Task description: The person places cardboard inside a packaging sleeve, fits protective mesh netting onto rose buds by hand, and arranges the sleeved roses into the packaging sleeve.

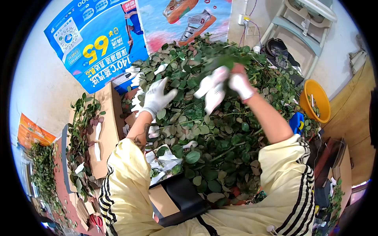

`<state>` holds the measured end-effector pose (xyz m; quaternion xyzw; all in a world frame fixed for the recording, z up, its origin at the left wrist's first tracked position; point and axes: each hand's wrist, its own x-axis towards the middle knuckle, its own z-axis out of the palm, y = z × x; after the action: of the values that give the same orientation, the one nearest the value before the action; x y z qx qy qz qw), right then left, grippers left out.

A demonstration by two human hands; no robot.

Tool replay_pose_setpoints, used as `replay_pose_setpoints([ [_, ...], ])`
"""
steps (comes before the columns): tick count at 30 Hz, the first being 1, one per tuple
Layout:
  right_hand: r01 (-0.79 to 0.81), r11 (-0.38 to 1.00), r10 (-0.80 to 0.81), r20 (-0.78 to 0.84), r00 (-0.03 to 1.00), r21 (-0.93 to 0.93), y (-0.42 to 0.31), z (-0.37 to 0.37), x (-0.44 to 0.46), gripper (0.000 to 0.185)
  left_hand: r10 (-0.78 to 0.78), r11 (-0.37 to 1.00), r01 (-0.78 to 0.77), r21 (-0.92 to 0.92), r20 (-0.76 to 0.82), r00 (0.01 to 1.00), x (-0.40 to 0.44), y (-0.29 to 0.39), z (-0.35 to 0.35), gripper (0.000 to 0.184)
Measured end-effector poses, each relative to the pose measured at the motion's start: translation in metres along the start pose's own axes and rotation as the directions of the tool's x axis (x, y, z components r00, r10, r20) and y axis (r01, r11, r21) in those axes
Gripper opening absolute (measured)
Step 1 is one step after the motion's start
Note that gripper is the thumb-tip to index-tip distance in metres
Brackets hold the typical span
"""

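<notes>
My right hand (241, 85), in a white glove and smeared by motion, is closed on a few leafy rose stems (226, 62) above the pile. White-covered heads (212, 88) hang from them, just left of the hand. My left hand (158, 97), also gloved, is held over the pile's left side with its thumb and fingers apart and nothing in it. Under both hands spreads a deep heap of cut leafy stems (224, 129). A row of white-covered heads (136, 100) lies along its left edge.
A cardboard sheet (105, 129) stands at the left, with more stems (80, 145) beyond it. An open box (163, 163) with white wraps is near my lap. To the right are an orange bucket (315, 100), a blue tool (296, 122) and a folded high chair (299, 29). Red scissors (95, 221) lie lower left.
</notes>
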<state>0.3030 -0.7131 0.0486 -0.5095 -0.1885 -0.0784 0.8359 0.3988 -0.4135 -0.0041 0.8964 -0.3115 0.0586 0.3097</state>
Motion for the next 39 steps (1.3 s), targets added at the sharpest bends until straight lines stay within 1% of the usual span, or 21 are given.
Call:
replay_pose_setpoints([
  [1, -0.218, 0.967, 0.18, -0.254, 0.95, -0.129, -0.03, -0.009, 0.002, 0.038, -0.031, 0.888, 0.043, 0.458, -0.033, 0.999, -0.014, -0.011, 0.003, 0.077],
  [2, 0.048, 0.889, -0.088, -0.068, 0.994, -0.455, -0.048, -0.03, -0.003, 0.041, -0.177, 0.859, 0.12, 0.498, 0.069, 0.982, -0.026, -0.016, 0.003, 0.081],
  [3, 0.337, 0.661, -0.346, 0.126, 0.93, -0.671, -0.066, -0.05, -0.007, 0.044, -0.317, 0.819, 0.181, 0.544, 0.167, 0.934, -0.033, -0.022, 0.003, 0.085],
  [4, 0.363, 0.465, -0.456, 0.133, 0.88, -0.807, -0.096, -0.073, -0.011, 0.044, -0.376, 0.805, 0.179, 0.565, 0.253, 0.891, -0.037, -0.031, 0.005, 0.087],
  [6, 0.22, 0.177, -0.572, 0.081, 0.817, -0.959, -0.164, -0.127, -0.017, 0.044, -0.37, 0.815, 0.169, 0.554, 0.274, 0.888, -0.044, -0.051, 0.019, 0.084],
  [9, -0.058, -0.103, -0.664, 0.025, 0.748, -0.993, -0.26, -0.2, -0.036, 0.044, -0.395, 0.81, 0.206, 0.549, 0.251, 0.883, -0.045, -0.043, 0.021, 0.08],
  [12, -0.153, -0.281, -0.683, 0.086, 0.725, -0.947, -0.331, -0.232, -0.066, 0.046, -0.423, 0.792, 0.208, 0.574, 0.268, 0.866, -0.042, -0.046, 0.023, 0.08],
  [13, -0.375, -0.502, -0.661, 0.066, 0.747, -0.779, -0.338, -0.194, -0.079, 0.04, -0.426, 0.793, 0.208, 0.572, 0.278, 0.861, -0.041, -0.047, 0.024, 0.081],
  [16, -0.332, -0.697, -0.655, 0.375, 0.656, -0.636, -0.379, -0.171, -0.094, 0.034, -0.411, 0.805, 0.195, 0.56, 0.29, 0.865, -0.038, -0.054, 0.026, 0.082],
  [19, -0.374, -0.719, -0.666, 0.424, 0.614, -0.586, -0.386, -0.087, -0.102, 0.03, -0.433, 0.821, 0.214, 0.529, 0.334, 0.837, -0.033, -0.051, 0.02, 0.083],
  [21, -0.304, -0.766, -0.619, 0.525, 0.584, -0.566, -0.404, -0.063, -0.112, 0.031, -0.481, 0.792, 0.206, 0.574, 0.379, 0.791, -0.029, -0.052, 0.017, 0.085],
  [23, -0.221, -0.772, -0.607, 0.587, 0.535, -0.596, -0.419, -0.038, -0.119, 0.03, -0.437, 0.819, 0.203, 0.537, 0.354, 0.827, -0.031, -0.046, 0.007, 0.083],
  [25, -0.364, -0.841, -0.541, 0.649, 0.535, -0.401, -0.425, -0.013, -0.127, 0.034, -0.25, 0.938, 0.213, 0.275, 0.109, 0.962, -0.031, -0.041, -0.002, 0.079],
  [27, -0.473, -0.855, -0.465, 0.717, 0.52, -0.211, -0.427, 0.013, -0.134, 0.038, -0.036, 0.999, 0.036, -0.002, -0.068, 0.997, -0.029, -0.009, -0.023, 0.07],
  [29, -0.543, -0.839, -0.397, 0.727, 0.56, -0.04, -0.443, 0.007, -0.137, 0.038, -0.035, 0.885, -0.05, -0.462, -0.173, 0.984, -0.01, -0.011, -0.039, 0.062],
  [32, -0.67, -0.714, -0.427, 0.633, 0.646, 0.203, -0.442, -0.007, -0.134, 0.039, -0.113, 0.82, -0.199, -0.537, -0.492, 0.863, -0.036, 0.063, -0.131, 0.059],
  [34, -0.607, -0.794, -0.475, 0.586, 0.656, 0.035, -0.391, 0.002, -0.126, 0.039, 0.136, 0.911, -0.348, -0.221, -0.636, 0.759, -0.048, 0.036, -0.146, 0.062],
  [35, -0.385, -0.823, -0.564, 0.521, 0.641, -0.418, -0.352, 0.014, -0.123, 0.039, 0.009, 0.886, -0.278, -0.371, -0.585, 0.811, -0.058, 0.034, -0.144, 0.063],
  [36, 0.003, -0.544, -0.64, 0.418, 0.644, -0.839, -0.31, 0.029, -0.119, 0.04, -0.113, 0.835, -0.198, -0.514, -0.512, 0.852, -0.068, 0.035, -0.139, 0.064],
  [37, 0.243, -0.16, -0.671, 0.286, 0.684, -0.957, -0.272, 0.046, -0.114, 0.04, -0.226, 0.757, -0.118, -0.643, -0.427, 0.875, -0.076, 0.037, -0.134, 0.065],
  [39, 0.39, 0.232, -0.621, 0.173, 0.765, -0.891, -0.212, 0.071, -0.109, 0.04, -0.4, 0.549, 0.028, -0.836, -0.233, 0.886, -0.089, 0.028, -0.133, 0.068],
])
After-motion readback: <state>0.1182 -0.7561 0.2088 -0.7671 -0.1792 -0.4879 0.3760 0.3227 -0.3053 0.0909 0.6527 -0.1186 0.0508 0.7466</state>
